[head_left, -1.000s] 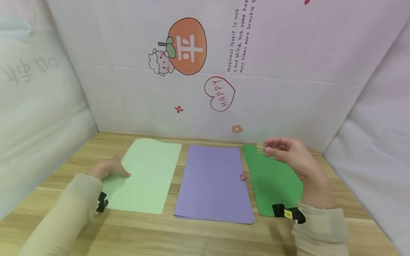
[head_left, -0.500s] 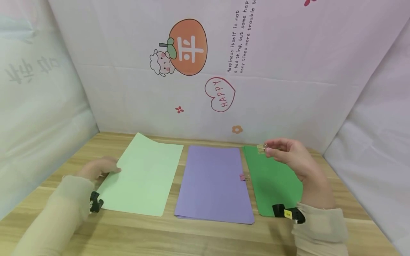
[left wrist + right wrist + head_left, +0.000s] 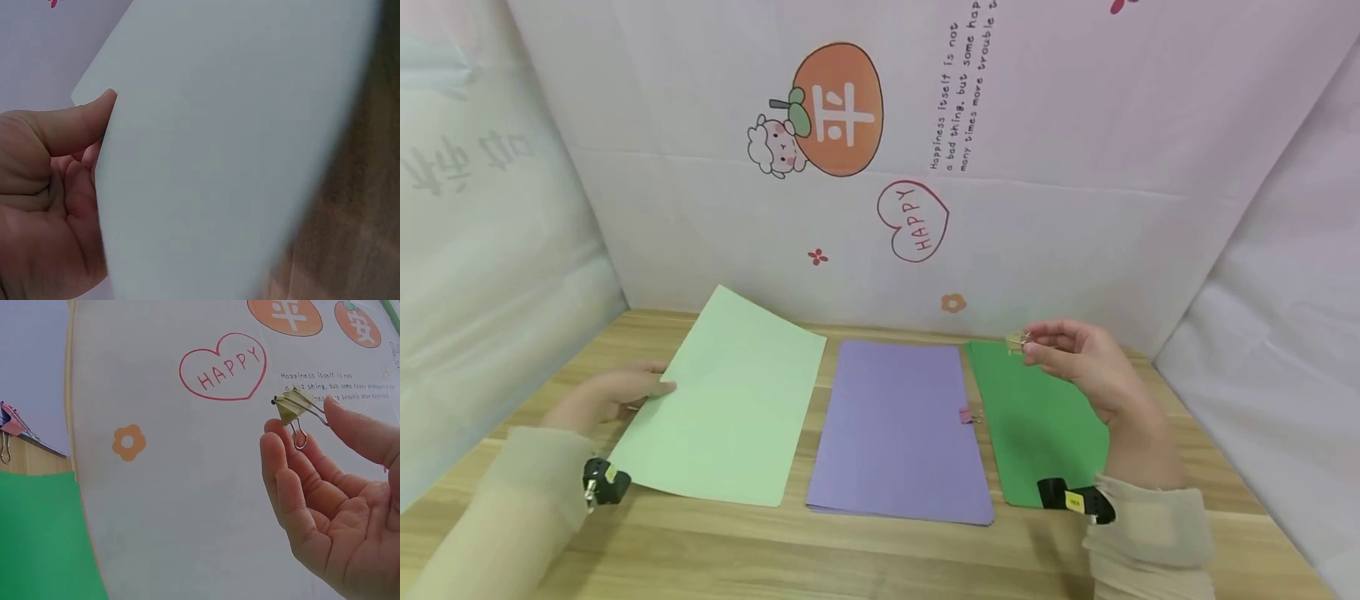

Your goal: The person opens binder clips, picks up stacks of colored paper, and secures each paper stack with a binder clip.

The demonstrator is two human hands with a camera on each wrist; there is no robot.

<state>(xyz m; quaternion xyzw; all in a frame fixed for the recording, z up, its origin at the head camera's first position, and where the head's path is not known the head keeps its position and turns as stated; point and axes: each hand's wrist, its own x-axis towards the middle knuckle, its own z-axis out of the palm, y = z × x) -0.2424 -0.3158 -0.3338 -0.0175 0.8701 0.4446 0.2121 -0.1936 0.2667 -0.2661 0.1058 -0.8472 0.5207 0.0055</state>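
My left hand (image 3: 617, 392) pinches the left edge of the light green paper (image 3: 730, 408), thumb on top and fingers underneath. That edge is lifted and the far left corner rises off the table, while the right edge stays low. In the left wrist view the thumb (image 3: 87, 122) lies against the paper's edge. My right hand (image 3: 1082, 362) holds a yellow binder clip (image 3: 1017, 342) between thumb and fingers, raised above the green paper (image 3: 1037, 433). The right wrist view shows the clip (image 3: 290, 407) by its wire handles at the fingertips.
A stack of purple paper (image 3: 898, 433) lies in the middle, with a pink binder clip (image 3: 966, 415) on its right edge. The wooden table (image 3: 865, 558) ends at a printed white cloth (image 3: 737, 242) behind, with white cloth on both sides.
My left hand has moved left from lying on the light green paper to gripping its edge, and has lifted that side. The right hand with the yellow binder clip has stayed nearly still.
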